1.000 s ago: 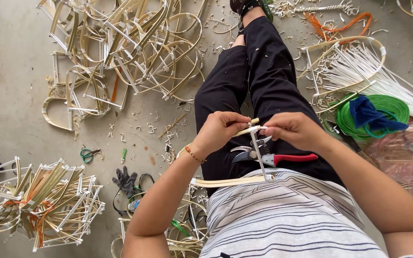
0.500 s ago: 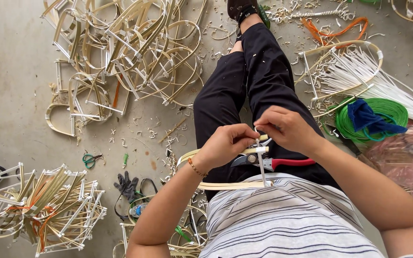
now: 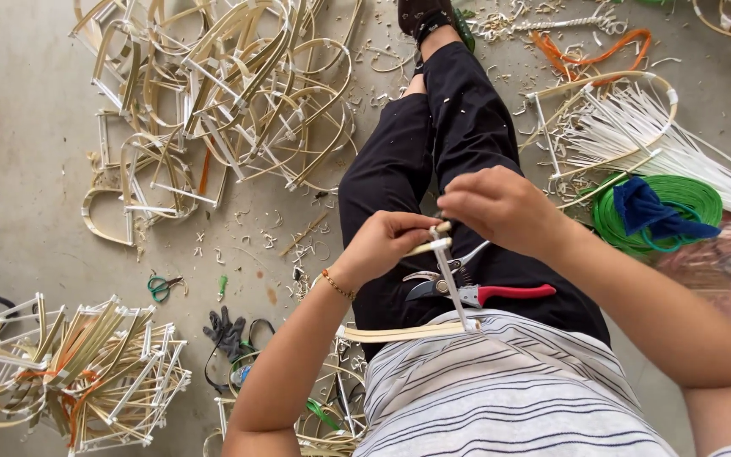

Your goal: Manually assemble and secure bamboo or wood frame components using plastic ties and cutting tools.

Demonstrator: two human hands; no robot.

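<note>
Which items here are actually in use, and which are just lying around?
In use:
- left hand and right hand, both gripping the top of the bamboo strip frame
- red-handled pruning shears on the lap

Lying about:
- green scissors
- dark gloves
- green cord coil
- pile of bent frames
- frame bundle

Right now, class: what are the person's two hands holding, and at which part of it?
Both the left hand and right hand pinch the top end of a pale bamboo strip frame, where its upright piece meets a curved strip.
</note>
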